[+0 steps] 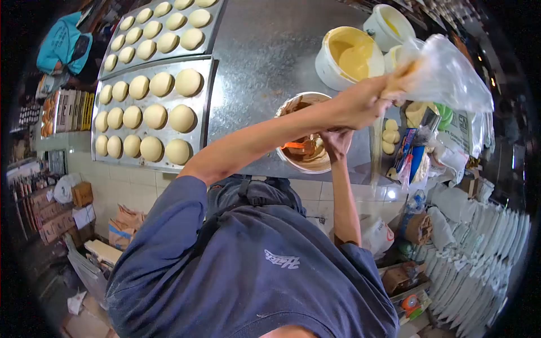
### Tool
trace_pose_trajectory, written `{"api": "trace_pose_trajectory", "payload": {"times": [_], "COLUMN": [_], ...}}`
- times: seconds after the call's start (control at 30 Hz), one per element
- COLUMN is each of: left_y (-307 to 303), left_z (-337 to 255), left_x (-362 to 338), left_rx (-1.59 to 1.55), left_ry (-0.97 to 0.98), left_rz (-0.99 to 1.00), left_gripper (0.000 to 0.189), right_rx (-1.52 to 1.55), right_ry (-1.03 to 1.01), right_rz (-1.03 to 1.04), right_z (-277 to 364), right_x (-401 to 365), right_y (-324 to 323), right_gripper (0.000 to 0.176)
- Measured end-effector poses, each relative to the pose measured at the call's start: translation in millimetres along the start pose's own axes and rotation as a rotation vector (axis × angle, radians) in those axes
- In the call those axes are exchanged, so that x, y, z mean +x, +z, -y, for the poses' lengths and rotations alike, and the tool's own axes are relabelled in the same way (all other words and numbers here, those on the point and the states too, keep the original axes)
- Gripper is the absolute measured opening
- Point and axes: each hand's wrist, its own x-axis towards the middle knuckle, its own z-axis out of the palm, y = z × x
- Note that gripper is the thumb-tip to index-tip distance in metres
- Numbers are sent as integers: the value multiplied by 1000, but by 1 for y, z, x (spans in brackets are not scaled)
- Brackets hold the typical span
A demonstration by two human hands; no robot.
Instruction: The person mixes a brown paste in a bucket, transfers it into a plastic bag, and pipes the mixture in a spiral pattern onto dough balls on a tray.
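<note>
My left hand [363,104] reaches across to the right, its fingers closed on a clear plastic bag [451,76]. The bag is blurred, with orange-brown colour near the hand. My right hand [337,141] is below it, curled at the right side of a white tub [307,168]; its fingertips are partly hidden under my left hand and forearm. What it grips cannot be made out. Brown and cream-coloured paste [296,106] coats the inside of the tub. An orange spatula [301,147] lies in the paste.
Two metal trays [209,84] of round dough balls [155,116] are on the left of the steel table [253,45]. A bucket of yellow cream [352,53] and another white bucket [389,25] stand beyond my hands. Dough pieces [390,135] and packets [417,155] lie at right.
</note>
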Motion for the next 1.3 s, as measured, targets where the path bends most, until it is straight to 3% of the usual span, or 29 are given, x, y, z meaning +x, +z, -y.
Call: {"api": "trace_pose_trajectory", "payload": {"times": [0.1, 0.13, 0.23, 0.33, 0.43, 0.47, 0.5, 0.57, 0.67, 0.77, 0.83, 0.9, 0.93, 1.0, 1.1, 1.17, 1.2, 1.3], "left_y": [2, 7, 19, 25, 11, -1, -12, -22, -85, -128, -175, -220, -238, -280, -350, -390, -405, -462], "left_z": [-12, 6, -3, -18, -12, -23, -37, -63, -109, -87, -99, -107, -111, -119, -141, -121, -114, -112], "left_x": [-2, -1, -23, -65, -100, -112, -125, -149, -215, -282, -317, -340, -346, -343, -334, -312, -305, -302], "left_rx": [94, 158, 137, 525, 419, 383, 351, 332, 335, 435, 518, 533, 509, 473, 180, 106, 58, 16], "left_ry": [40, 127, 232, 283, 199, 295, 385, 350, 353, 269, 51, -186, -196, -213, 22, 198, 270, 79], "left_rz": [11, -12, 59, -71, -30, -39, -49, -22, 33, -14, 39, 121, 88, 8, -274, -357, -413, -255], "left_gripper": [43, 57, 39, 47, 35, 33, 32, 29, 31, 34, 41, 45, 49, 57, 58, 68, 73, 77], "right_rx": [8, 15, 52, 182, 474, 610, 751, 1041, 1415, 1642, 1739, 1771, 1778, 1591, 1407, 1233, 1006, 802], "right_ry": [6, 11, 44, 105, 140, 152, 174, 230, 357, 520, 631, 722, 767, 634, 394, 231, 207, 129], "right_rz": [-22, -33, -93, -232, -383, -400, -392, -350, -265, -210, -217, -279, -315, -367, -391, -349, -389, -277], "right_z": [-3, -3, -2, 12, 38, 47, 56, 71, 82, 83, 87, 97, 101, 125, 120, 103, 85, 54], "right_x": [-8, -8, -15, -27, -43, -49, -54, -65, -86, -109, -129, -140, -142, -129, -86, -54, -41, -24], "right_y": [7, 8, 15, 21, 39, 53, 71, 121, 223, 330, 397, 451, 474, 519, 575, 610, 625, 653], "right_gripper": [50, 48, 43, 38, 33, 32, 30, 27, 22, 17, 14, 10, 10, 12, 27, 33, 39, 38]}}
